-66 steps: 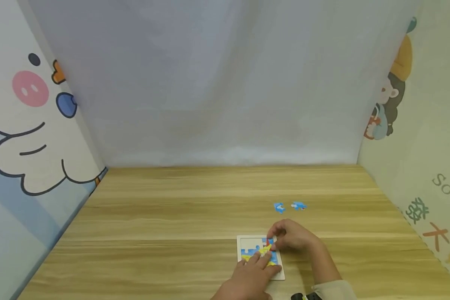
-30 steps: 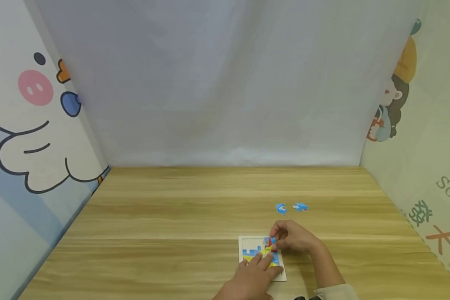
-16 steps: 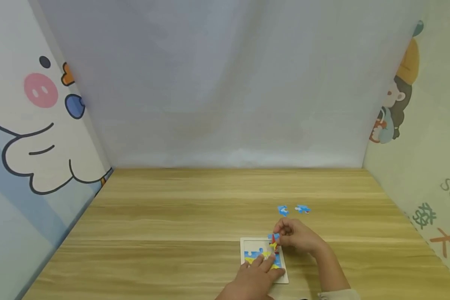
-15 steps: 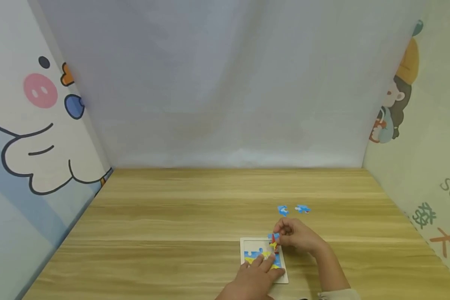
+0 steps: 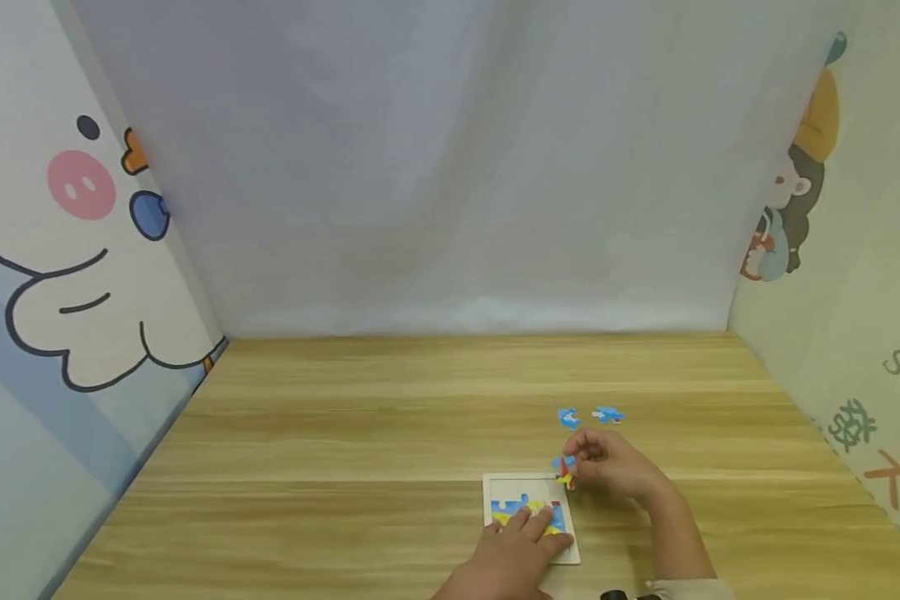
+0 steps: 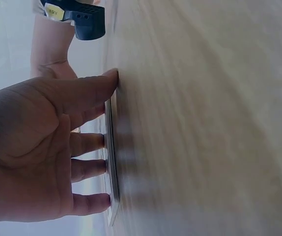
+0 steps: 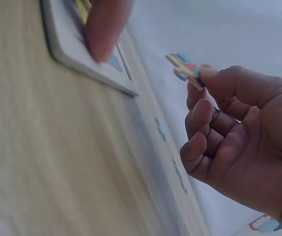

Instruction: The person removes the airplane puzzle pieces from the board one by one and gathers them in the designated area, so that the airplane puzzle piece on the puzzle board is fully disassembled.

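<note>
Nearest: black wrist device (image 5: 613, 595) is poking in by the right sleeve (image 5: 692, 590). Left hand (image 5: 512, 552) is resting straight fingers on the puzzle tray (image 5: 487, 493), blocking its near part, so I'm not counting the fitted pieces (image 5: 504, 507). Right hand (image 5: 615, 469): grip is pinching the blue-red-yellow piece (image 5: 565, 472), holding it in the air by the tray's far right corner. Versus earlier: that piece is no longer sitting inside that corner; bare tray is showing there. Left hand is staying put. Farther: blue loose pieces (image 5: 567, 417) are lying apart on the surface (image 5: 345, 433). Grey sheet (image 5: 420, 167) is hanging behind. Counting: 2 hands, 1 tray, 1 held piece, 2 loose.
</note>
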Demonstrator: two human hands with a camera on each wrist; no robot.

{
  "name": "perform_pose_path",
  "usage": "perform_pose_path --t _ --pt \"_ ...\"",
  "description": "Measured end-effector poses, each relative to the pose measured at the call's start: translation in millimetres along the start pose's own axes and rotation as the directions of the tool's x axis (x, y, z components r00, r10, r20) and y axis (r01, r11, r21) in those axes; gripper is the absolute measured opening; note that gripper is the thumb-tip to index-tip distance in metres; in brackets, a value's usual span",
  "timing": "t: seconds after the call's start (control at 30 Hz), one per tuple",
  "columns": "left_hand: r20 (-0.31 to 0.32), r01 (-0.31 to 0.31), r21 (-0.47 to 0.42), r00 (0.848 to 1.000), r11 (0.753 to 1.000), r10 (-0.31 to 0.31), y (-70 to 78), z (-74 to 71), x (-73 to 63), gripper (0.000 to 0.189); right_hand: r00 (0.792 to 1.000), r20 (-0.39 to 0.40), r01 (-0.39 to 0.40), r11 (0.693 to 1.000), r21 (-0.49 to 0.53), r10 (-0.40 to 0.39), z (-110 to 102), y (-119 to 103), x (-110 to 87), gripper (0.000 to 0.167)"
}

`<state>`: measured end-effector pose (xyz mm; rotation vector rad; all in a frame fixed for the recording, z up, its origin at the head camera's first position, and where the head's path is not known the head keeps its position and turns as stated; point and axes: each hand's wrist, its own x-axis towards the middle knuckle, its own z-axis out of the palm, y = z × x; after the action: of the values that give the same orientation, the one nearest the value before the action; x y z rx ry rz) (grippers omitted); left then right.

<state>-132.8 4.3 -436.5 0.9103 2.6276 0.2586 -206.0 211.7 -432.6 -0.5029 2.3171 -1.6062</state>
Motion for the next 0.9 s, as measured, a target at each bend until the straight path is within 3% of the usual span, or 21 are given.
perform_pose_path --t 0.5,0.9 --pt "-0.085 0.010 0.028 0.996 1.000 -0.008 1.1 -1.3 -2.1 0.069 0.982 -0.156 -0.090 0.993 0.077 0.101 -28.8 10.0 -17.9 0.029" --pt "-0.161 -0.022 -0.085 0.987 0.996 0.008 -0.2 0.0 -9.7 0.060 0.959 -0.261 -0.105 0.994 0.031 0.109 -44.5 16.3 -35.0 0.027"
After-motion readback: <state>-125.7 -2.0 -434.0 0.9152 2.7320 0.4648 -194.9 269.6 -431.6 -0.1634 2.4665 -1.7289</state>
